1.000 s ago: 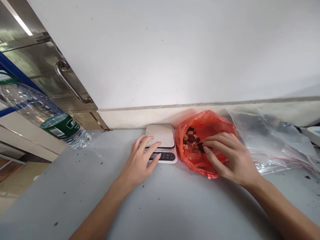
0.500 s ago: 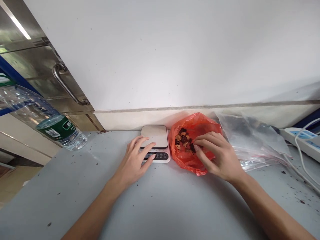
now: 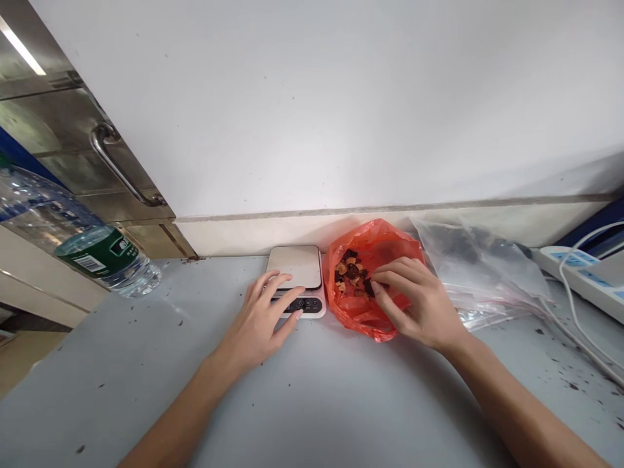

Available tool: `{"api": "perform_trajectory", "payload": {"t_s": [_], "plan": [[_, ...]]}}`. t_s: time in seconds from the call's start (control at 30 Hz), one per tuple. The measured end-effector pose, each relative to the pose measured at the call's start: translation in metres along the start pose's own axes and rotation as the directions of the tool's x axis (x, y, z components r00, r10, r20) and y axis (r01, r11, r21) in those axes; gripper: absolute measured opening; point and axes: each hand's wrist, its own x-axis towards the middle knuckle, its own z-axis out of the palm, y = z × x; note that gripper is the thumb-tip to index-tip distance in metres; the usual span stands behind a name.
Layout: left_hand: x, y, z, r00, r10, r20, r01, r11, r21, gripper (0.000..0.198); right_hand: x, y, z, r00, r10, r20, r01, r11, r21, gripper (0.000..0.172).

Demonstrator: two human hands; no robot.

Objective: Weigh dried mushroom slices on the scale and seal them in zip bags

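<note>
My left hand (image 3: 260, 315) is spread over the front of a small digital kitchen scale (image 3: 295, 260), its fingertips by the plate and the button panel. It holds nothing, and the fingers partly cover the display. The scale's plate is bare. To the right, a red plastic bag (image 3: 341, 318) stands with its mouth open. Dried dark and tan slices (image 3: 351, 270) lie inside it. Over the bag's right side is my right hand (image 3: 414, 299), thumb and fingers drawn together in a pinch. A dark piece shows at the fingertips; whether it is gripped is unclear.
A water bottle (image 3: 112, 250) stands at the left on the grey table (image 3: 312, 416). Clear zip bags (image 3: 487, 273) lie right of the red bag, beside a white power strip (image 3: 585, 273) with a cable. A white wall (image 3: 312, 117) rises behind. Dark crumbs dot the table.
The whole view has shifted slightly, so everything appears a little further left. Both hands keep almost the same places over the scale and the red bag.
</note>
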Motion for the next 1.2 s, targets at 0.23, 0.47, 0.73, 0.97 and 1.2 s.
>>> {"api": "perform_trajectory", "payload": {"t_s": [0.23, 0.47, 0.73, 0.97, 1.2], "plan": [[0.001, 0.003, -0.002, 0.998, 0.032, 0.061, -0.03, 0.999, -0.02, 0.037, 0.001, -0.002, 0.0, 0.999, 0.013, 0.037, -0.013, 1.0, 0.001, 0.02], [0.0, 0.004, -0.001, 0.996, 0.049, 0.071, -0.049, 0.999, -0.005, 0.037, 0.001, -0.003, 0.0, 1.0, -0.01, 0.023, 0.01, 1.0, 0.001, 0.018], [0.0, 0.006, -0.001, 0.996, 0.046, 0.079, -0.043, 0.998, -0.037, 0.036, 0.002, -0.004, -0.001, 1.0, -0.003, 0.026, 0.003, 1.0, 0.017, 0.018], [0.015, 0.022, 0.003, 0.977, 0.204, -0.058, -0.209, 0.973, -0.098, 0.029, 0.002, -0.002, -0.003, 0.996, 0.029, 0.083, -0.037, 0.996, 0.084, 0.018], [0.062, 0.063, -0.008, 0.906, 0.212, -0.366, -0.279, 0.95, -0.141, 0.014, 0.006, 0.001, -0.015, 0.986, 0.064, -0.152, -0.059, 0.997, 0.041, 0.021]]}}
